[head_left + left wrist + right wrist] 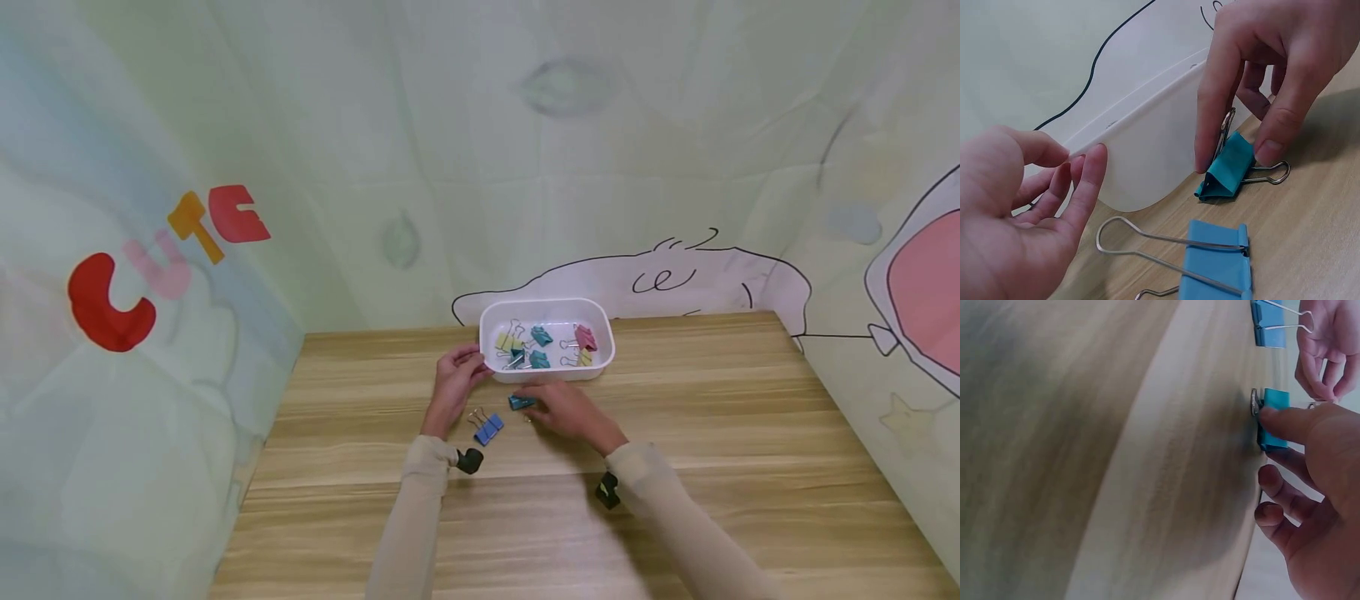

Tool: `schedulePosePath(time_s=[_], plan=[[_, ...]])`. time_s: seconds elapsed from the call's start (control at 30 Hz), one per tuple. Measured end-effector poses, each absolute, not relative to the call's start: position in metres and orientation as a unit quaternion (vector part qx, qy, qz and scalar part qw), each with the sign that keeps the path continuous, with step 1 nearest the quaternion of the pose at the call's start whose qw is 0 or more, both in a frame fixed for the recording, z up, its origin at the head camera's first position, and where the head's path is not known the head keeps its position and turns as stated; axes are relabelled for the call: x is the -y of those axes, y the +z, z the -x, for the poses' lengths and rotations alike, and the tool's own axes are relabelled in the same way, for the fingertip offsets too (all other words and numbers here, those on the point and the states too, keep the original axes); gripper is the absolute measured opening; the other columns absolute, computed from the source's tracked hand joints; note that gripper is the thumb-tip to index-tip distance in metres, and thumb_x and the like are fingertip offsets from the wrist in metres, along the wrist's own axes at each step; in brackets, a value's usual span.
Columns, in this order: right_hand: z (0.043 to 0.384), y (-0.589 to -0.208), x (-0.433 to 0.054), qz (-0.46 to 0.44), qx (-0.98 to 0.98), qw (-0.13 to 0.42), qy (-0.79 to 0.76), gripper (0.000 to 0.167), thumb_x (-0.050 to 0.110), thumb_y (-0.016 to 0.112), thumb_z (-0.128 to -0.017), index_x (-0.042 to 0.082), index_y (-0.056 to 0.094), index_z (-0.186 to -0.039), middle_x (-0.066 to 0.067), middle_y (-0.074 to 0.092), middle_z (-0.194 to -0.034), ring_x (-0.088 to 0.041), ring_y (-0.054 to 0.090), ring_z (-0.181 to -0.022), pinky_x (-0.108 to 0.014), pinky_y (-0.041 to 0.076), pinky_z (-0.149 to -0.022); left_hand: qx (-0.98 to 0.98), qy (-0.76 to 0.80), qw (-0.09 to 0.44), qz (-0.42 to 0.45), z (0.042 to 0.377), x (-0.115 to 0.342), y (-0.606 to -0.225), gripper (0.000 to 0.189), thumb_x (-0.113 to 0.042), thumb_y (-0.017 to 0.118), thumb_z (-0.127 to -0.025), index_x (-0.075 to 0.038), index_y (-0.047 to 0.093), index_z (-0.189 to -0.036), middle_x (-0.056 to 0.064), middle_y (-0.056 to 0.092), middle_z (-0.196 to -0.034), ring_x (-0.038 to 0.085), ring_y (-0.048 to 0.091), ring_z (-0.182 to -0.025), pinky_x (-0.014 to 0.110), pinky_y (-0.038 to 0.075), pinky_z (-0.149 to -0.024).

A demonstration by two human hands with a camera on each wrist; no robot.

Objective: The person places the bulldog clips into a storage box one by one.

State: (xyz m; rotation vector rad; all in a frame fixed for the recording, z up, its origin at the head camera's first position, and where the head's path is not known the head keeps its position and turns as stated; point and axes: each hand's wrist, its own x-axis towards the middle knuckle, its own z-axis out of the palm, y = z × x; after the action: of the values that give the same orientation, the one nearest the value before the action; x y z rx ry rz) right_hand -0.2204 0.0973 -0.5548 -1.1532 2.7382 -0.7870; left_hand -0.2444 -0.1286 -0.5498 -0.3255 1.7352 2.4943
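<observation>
My right hand (561, 408) pinches a teal binder clip (1232, 164) between thumb and index finger. The clip is at the tabletop, just in front of a white plastic tray (555, 375), with its wire handles spread apart. At the tray's left end, my left hand (454, 382) holds the rim with its fingertips. A blue binder clip (489, 429) lies on the table between my two hands, nearer the left one. Inside the tray are several clips, among them a pink binder clip (586, 337), a yellow binder clip (510, 342) and a teal binder clip (541, 336).
The tray stands near the back edge of the wooden table (360, 500). Behind the table hangs a printed cloth backdrop (420, 125), which also runs down the left and right sides. Small black wrist cameras sit at both cuffs.
</observation>
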Motion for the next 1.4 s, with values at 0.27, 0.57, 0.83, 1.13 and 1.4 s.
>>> schedulePosePath(time_s=[0.27,0.57,0.83,1.13,1.4], plan=[[0.219,-0.562,-0.1,0.368,-0.891,0.018,-0.266,0.024,0.01,0.078,-0.093,0.009,0.078,-0.117,-0.004,0.075,-0.109,-0.021,0.07,-0.101,-0.037,0.062,-0.09,-0.568,0.815,0.042,0.111,0.246,0.128,-0.552,0.035,0.007,0.058,-0.101,0.016,0.053,-0.134,0.033,0.054,-0.126,0.026,0.067,-0.094,0.026,0.065,-0.081],[0.214,-0.561,-0.102,0.374,-0.887,0.0,-0.272,0.019,0.013,0.081,-0.091,0.006,0.08,-0.108,-0.007,0.077,-0.102,-0.022,0.072,-0.094,-0.038,0.063,-0.086,-0.572,0.811,0.045,0.117,0.244,0.128,-0.55,0.033,0.003,0.059,-0.103,0.013,0.054,-0.134,0.031,0.055,-0.127,0.027,0.067,-0.097,0.028,0.064,-0.086],[0.21,-0.544,-0.107,0.384,-0.876,0.004,-0.293,0.021,0.011,0.079,-0.092,0.005,0.079,-0.112,-0.007,0.077,-0.106,-0.021,0.072,-0.097,-0.036,0.063,-0.087,-0.573,0.811,0.045,0.111,0.243,0.129,-0.548,0.035,0.003,0.059,-0.103,0.015,0.052,-0.135,0.031,0.055,-0.127,0.027,0.067,-0.097,0.034,0.063,-0.092],[0.214,-0.521,-0.115,0.38,-0.872,-0.044,-0.305,0.02,0.01,0.08,-0.092,0.006,0.081,-0.111,-0.008,0.077,-0.105,-0.022,0.072,-0.095,-0.037,0.063,-0.085,-0.57,0.814,0.046,0.105,0.245,0.131,-0.551,0.036,0.005,0.056,-0.103,0.017,0.049,-0.137,0.036,0.051,-0.131,0.031,0.067,-0.101,0.033,0.064,-0.09],[0.227,-0.5,-0.125,0.356,-0.883,-0.086,-0.293,0.019,0.01,0.082,-0.089,0.004,0.082,-0.107,-0.014,0.077,-0.106,-0.028,0.073,-0.098,-0.051,0.058,-0.1,-0.573,0.811,0.049,0.106,0.246,0.13,-0.55,0.037,0.004,0.056,-0.104,0.016,0.049,-0.138,0.035,0.051,-0.131,0.032,0.066,-0.103,0.038,0.062,-0.095]])
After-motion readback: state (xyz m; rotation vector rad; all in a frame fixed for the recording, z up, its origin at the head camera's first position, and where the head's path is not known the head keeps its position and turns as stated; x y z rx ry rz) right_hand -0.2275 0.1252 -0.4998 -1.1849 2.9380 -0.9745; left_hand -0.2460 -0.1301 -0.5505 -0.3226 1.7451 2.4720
